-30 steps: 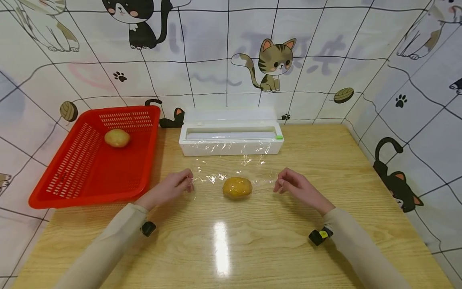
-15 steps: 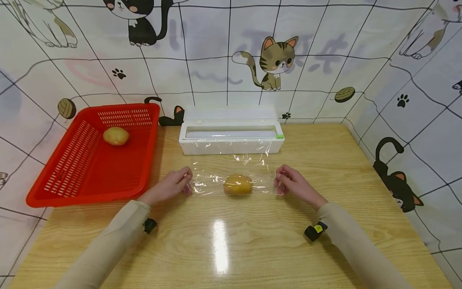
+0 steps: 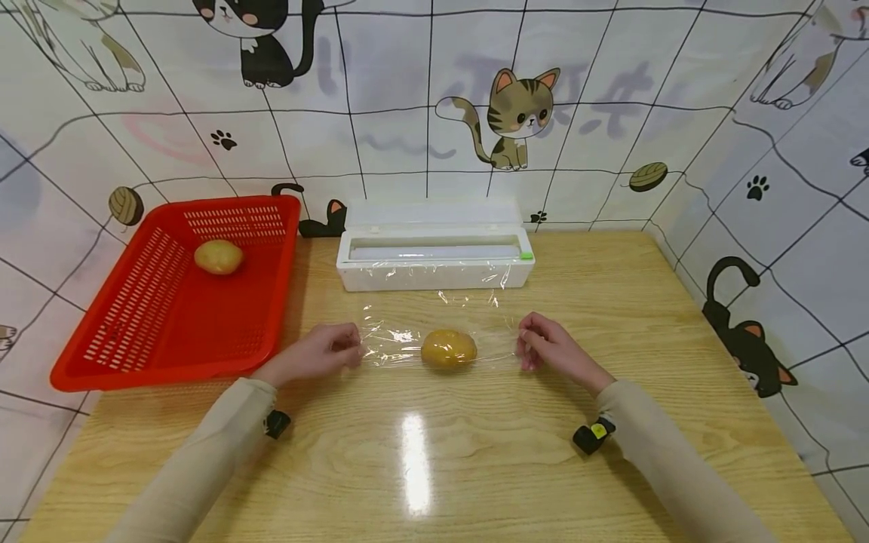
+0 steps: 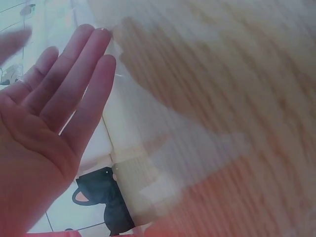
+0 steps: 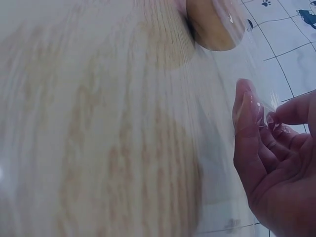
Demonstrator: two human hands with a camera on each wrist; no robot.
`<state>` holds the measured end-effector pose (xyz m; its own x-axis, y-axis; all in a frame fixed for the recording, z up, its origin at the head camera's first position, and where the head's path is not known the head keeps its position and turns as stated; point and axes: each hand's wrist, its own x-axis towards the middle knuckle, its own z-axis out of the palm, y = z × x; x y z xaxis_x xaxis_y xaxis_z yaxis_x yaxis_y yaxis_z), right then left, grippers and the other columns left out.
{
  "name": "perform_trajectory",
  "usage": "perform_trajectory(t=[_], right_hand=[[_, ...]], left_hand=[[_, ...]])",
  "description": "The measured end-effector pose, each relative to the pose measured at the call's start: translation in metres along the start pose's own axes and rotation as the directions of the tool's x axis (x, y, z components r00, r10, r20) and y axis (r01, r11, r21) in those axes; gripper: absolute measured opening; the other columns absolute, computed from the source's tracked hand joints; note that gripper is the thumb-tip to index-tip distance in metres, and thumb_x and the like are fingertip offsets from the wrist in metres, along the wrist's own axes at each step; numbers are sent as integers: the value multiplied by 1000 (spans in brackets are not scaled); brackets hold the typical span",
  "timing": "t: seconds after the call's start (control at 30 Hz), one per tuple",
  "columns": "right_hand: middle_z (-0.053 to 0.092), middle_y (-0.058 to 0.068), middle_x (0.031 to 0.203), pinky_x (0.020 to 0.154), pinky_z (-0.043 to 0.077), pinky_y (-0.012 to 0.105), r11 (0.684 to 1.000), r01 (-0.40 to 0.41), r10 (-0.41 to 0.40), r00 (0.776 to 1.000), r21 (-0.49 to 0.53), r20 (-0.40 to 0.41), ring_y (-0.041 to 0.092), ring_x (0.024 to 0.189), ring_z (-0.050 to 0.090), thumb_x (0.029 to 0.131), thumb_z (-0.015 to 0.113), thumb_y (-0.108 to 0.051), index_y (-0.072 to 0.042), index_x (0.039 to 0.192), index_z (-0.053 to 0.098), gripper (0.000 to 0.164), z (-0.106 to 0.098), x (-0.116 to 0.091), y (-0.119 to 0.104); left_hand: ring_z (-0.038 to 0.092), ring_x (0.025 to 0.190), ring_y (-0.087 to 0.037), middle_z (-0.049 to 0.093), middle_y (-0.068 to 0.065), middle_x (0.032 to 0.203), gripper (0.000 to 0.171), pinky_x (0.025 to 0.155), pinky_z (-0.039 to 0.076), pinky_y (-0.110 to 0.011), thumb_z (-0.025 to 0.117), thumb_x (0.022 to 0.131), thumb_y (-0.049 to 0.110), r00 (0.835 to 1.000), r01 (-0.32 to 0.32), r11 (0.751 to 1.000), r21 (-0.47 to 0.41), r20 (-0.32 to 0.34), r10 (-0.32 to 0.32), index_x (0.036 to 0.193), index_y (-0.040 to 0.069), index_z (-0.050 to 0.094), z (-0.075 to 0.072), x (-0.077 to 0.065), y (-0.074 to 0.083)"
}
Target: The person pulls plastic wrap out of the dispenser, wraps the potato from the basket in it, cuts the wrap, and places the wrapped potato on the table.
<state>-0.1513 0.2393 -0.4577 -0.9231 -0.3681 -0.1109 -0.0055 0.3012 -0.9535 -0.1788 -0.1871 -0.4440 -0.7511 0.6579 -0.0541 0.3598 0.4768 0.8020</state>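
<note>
A potato point(image 3: 449, 350) lies on the table in the middle of the head view, with clear plastic wrap point(image 3: 394, 343) over it. The film reaches back to the white wrap dispenser box point(image 3: 434, 277). At the film's left edge is my left hand point(image 3: 315, 352); in the left wrist view its fingers point(image 4: 74, 84) are fairly straight, the thumb apart from them, and the fingertips are by the film. My right hand point(image 3: 563, 351) pinches the film's right edge between thumb and fingers, which the right wrist view shows with crumpled film point(image 5: 269, 118) there.
A red plastic basket point(image 3: 268, 332) stands at the left with a second potato point(image 3: 219, 257) in it. The dispenser box sits at the back with its lid up, a roll point(image 3: 434, 253) inside. A cat-patterned covering point(image 3: 387, 98) encloses the back and sides of the wooden table point(image 3: 502, 460).
The film was lifted over the potato, then lowered slightly. My left hand has let go of the film's edge, its thumb now apart from the fingers. My right hand keeps its pinch.
</note>
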Motion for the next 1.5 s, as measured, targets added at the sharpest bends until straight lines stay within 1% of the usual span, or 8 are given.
perform_trajectory(t=[0.3, 0.43, 0.6, 0.7, 0.93, 1.3, 1.4, 1.5], right_hand=[[54, 17, 85, 54, 51, 29, 997, -58, 57, 998, -42, -24, 21, 61, 58, 104, 40, -10, 9, 107, 44, 20, 1, 1, 0], [53, 12, 76, 53, 49, 28, 987, -104, 96, 993, -122, -71, 18, 58, 54, 103, 43, -10, 7, 106, 47, 18, 5, 2, -2], [50, 8, 68, 52, 48, 28, 964, -137, 116, 988, -230, -102, 16, 56, 53, 100, 46, -6, 5, 101, 50, 11, 12, 6, -5], [50, 6, 67, 49, 46, 28, 932, -121, 85, 989, -341, -119, 15, 52, 53, 96, 50, -3, 2, 94, 50, 6, 15, 9, -7], [47, 8, 70, 57, 38, 32, 800, -121, 21, 985, -588, -174, 20, 60, 51, 92, 59, -8, -4, 84, 45, 17, 21, 13, -13], [52, 5, 65, 55, 38, 31, 721, -284, 182, 958, -632, -223, 17, 57, 54, 93, 63, -18, -5, 78, 46, 26, 23, 16, -24], [48, 5, 67, 54, 34, 31, 674, -305, 179, 951, -673, -252, 20, 61, 46, 92, 64, -23, -7, 77, 47, 28, 23, 17, -24], [48, 4, 68, 53, 32, 31, 671, -294, 156, 954, -680, -258, 20, 61, 45, 91, 64, -21, -8, 78, 47, 25, 24, 17, -23]], left_hand=[[66, 69, -22, 66, -7, 74, 15, 64, 56, -31, 48, 100, 2, 998, 35, 998, -56, -52, -38, 87, -1, 56, 6, 5, -3], [62, 59, -15, 60, -2, 65, 15, 57, 53, -28, 51, 98, 2, 991, 80, 995, 63, -114, -72, 85, 2, 56, 10, 10, 0], [52, 47, -10, 53, 3, 56, 18, 51, 47, -27, 54, 97, 5, 986, 148, 954, 260, -116, -122, 79, 6, 55, 14, 14, 5], [50, 43, -11, 53, 2, 51, 19, 50, 45, -29, 55, 96, 5, 985, 168, 937, 305, -95, -146, 77, 6, 56, 17, 14, 8], [49, 44, -11, 49, 5, 46, 27, 50, 40, -30, 60, 94, 10, 970, 237, 881, 410, -140, -196, 68, 10, 54, 23, 19, 12], [58, 63, -29, 56, -9, 67, 20, 48, 43, -44, 64, 89, 14, 916, 401, 736, 546, -265, -302, 72, 11, 54, 29, 31, 26], [59, 73, -32, 56, -12, 79, 11, 52, 46, -46, 65, 89, 12, 921, 386, 733, 560, -284, -268, 86, 7, 55, 32, 33, 30], [53, 84, -33, 50, -13, 87, 11, 59, 46, -45, 63, 88, 1, 946, 319, 733, 601, -256, -201, 96, 7, 58, 37, 35, 33]])
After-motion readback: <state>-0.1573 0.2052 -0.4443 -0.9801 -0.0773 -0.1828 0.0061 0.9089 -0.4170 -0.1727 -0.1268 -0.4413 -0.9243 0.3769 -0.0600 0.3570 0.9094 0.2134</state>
